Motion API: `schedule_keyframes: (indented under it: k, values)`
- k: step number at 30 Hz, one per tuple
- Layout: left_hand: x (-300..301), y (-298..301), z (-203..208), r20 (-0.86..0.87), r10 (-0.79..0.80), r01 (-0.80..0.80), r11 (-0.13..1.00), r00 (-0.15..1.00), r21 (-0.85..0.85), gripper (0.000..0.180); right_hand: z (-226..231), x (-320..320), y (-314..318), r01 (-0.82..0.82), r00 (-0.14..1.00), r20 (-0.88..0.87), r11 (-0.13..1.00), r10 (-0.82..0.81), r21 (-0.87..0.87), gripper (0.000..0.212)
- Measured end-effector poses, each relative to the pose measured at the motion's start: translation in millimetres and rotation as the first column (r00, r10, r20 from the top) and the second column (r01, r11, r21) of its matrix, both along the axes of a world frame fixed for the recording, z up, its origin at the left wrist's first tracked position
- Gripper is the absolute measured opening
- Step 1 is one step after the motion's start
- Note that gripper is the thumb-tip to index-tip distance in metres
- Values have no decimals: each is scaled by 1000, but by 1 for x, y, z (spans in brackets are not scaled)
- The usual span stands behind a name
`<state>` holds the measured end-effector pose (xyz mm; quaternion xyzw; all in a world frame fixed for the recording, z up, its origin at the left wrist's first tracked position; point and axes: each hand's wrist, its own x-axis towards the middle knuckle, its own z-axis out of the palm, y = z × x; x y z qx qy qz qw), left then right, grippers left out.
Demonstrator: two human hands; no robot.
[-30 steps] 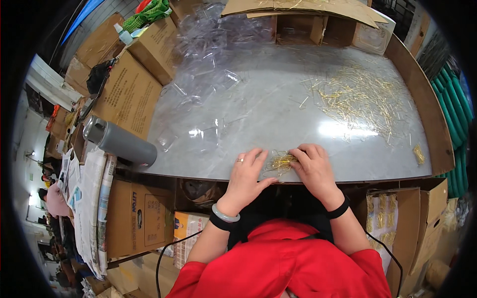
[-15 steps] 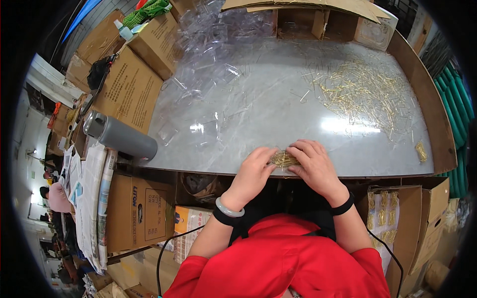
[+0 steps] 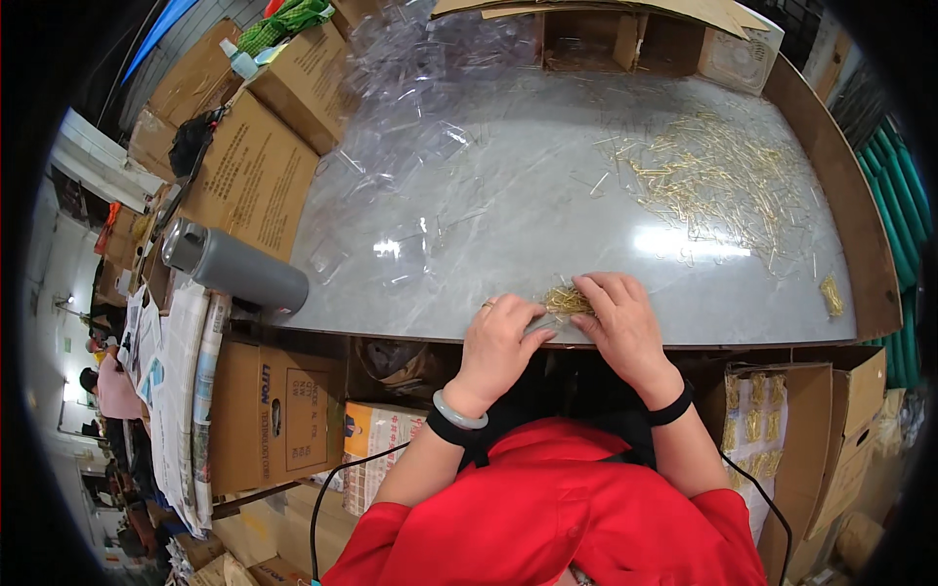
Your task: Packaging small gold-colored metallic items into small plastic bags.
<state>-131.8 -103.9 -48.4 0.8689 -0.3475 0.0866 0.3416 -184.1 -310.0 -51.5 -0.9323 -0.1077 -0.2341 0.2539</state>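
A bundle of gold wire hooks (image 3: 563,300) lies at the front edge of the grey table, between my two hands. My right hand (image 3: 619,320) is closed on its right end, with fingers on top and the thumb in front. My left hand (image 3: 496,338) is beside the left end, fingers curled and thumb drawn toward them. Whatever the left fingertips pinch is too small to make out. Farther right spreads a loose heap of gold wire hooks (image 3: 718,181), and a small finished-looking bundle (image 3: 831,296) rests by the right rim.
Clear plastic pieces (image 3: 410,107) cover the table's far left. A grey bottle (image 3: 244,269) lies tilted at the left edge. Cardboard boxes (image 3: 249,181) stand behind it. Below right, an open carton (image 3: 801,420) holds rows of gold bundles (image 3: 754,425). A brown board (image 3: 840,186) borders the table's right.
My left hand has drawn back a little to the left and toward me, uncovering more of the bundle. My right hand stays at the bundle's right end.
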Motion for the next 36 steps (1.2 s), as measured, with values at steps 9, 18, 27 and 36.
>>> schedule_keyframes:
  k: [9,18,27,36]
  values:
    - [15,-11,-7,44,-4,7,997,999,-75,24,-2,1,2,54,999,5,999,-54,-1,41]
    - [-7,-14,3,53,44,-41,998,998,-50,29,-10,5,-2,103,995,-11,988,-102,113,39]
    - [9,-18,-11,36,65,-64,998,997,-28,28,-2,0,-16,-73,995,-70,997,75,23,45]
    - [22,-19,5,3,-242,237,954,970,186,81,0,1,-13,-29,999,-42,994,34,102,46]
